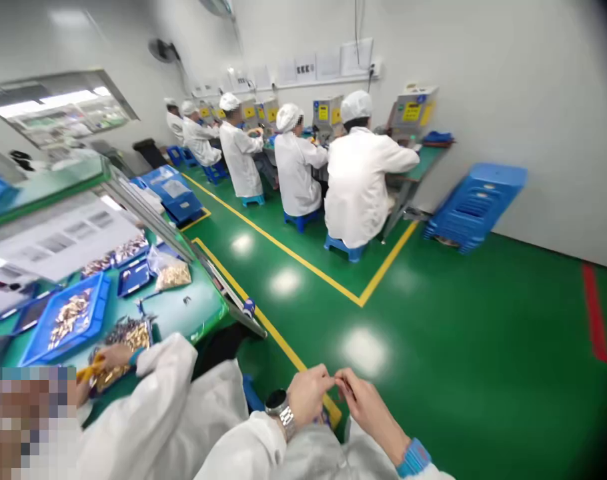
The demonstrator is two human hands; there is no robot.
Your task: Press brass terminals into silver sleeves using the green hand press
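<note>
From my remote seat: L hand (pixel 303 395) w/ a watch (pixel 277 400), R hand (pixel 366 405) w/ a blue wristband (pixel 415 458); both up over the lap (pixel 316 443), fingers bent, tips meeting or nearly so; can't tell how tight either grip is, nor if a small thing sits b/w the tips, since knuckles hide it & the view's smeared; so if there's a thing in hand, its pos. is there, at the fingertips, unseen by me.

Main risk, IMO: no tabletop under the hands, only lap & green floor (pixel 463 333); anything tiny there cd drop & get lost if the pinch slackens; 2nd risk: co-worker's sleeve (pixel 168 373) is near my L side, so a swing of that elbow cd jog my L arm; 3rd: watch cd snag on the loose cuff.

The loose parts I can make out are off L on the table (pixel 176 312), well apart from both hands: some in a blue tray (pixel 101 300), a mixed heap (pixel 133 331) by the co-worker's hand (pixel 114 357), more in a clear bag (pixel 171 270); bag's near the table edge, so a careless sleeve cd prob. knock it off.
</note>
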